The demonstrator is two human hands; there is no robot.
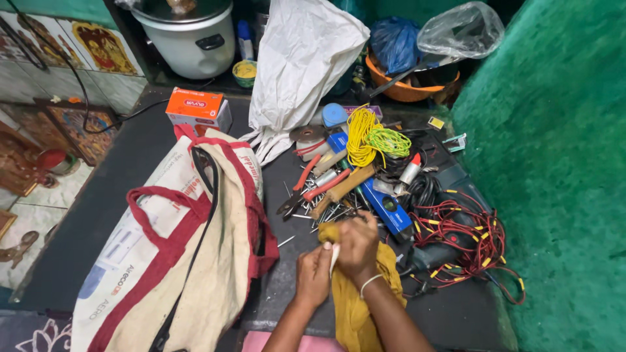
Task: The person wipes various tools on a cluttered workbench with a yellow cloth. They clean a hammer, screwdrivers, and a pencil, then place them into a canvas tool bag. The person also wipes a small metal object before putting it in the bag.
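My left hand [314,274] and my right hand [357,246] meet at the front of a dark counter [130,189]. Both pinch a small white piece [334,255] at the top of a mustard yellow cloth [357,306], which hangs down toward me. Just beyond my right hand lie several loose nails [326,212], red-handled pliers [306,188] and a wooden-handled tool [344,189]. A blue spirit level [385,205] lies to the right of them.
A large beige bag with red straps [176,254] lies at the left. Yellow and green cord coils [372,140], red wires [466,241], a power drill [430,254], an orange box [197,107], a white sack [300,65] and a rice cooker [192,36] crowd the counter. A green wall [561,163] stands right.
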